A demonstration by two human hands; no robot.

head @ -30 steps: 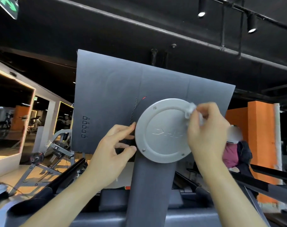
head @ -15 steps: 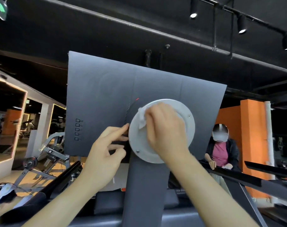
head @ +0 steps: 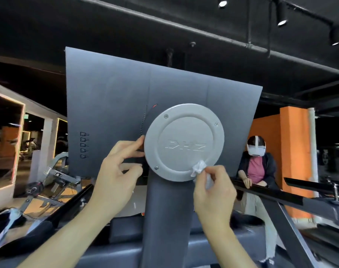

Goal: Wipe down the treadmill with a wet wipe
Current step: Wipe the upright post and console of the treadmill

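Note:
I face the back of the treadmill's grey console panel [head: 114,89], which stands on a dark post [head: 164,209]. A round silver cover plate [head: 184,132] with screws sits where post and panel meet. My right hand [head: 213,192] pinches a crumpled white wet wipe [head: 198,168] against the plate's lower right rim. My left hand [head: 116,171] is at the plate's left edge, its fingertips touching the rim and the panel behind it, fingers loosely bent and holding nothing.
A person [head: 255,167] in a pink top and a white headset stands behind a black handrail [head: 267,192] on the right. Another black rail [head: 68,206] runs at lower left. Gym machines [head: 48,178] and mirrors are at far left, an orange pillar [head: 294,142] at right.
My right hand has carried the wipe round the plate, from its upper right rim across the upper left to the lower right rim. My left hand has stayed at the plate's left edge.

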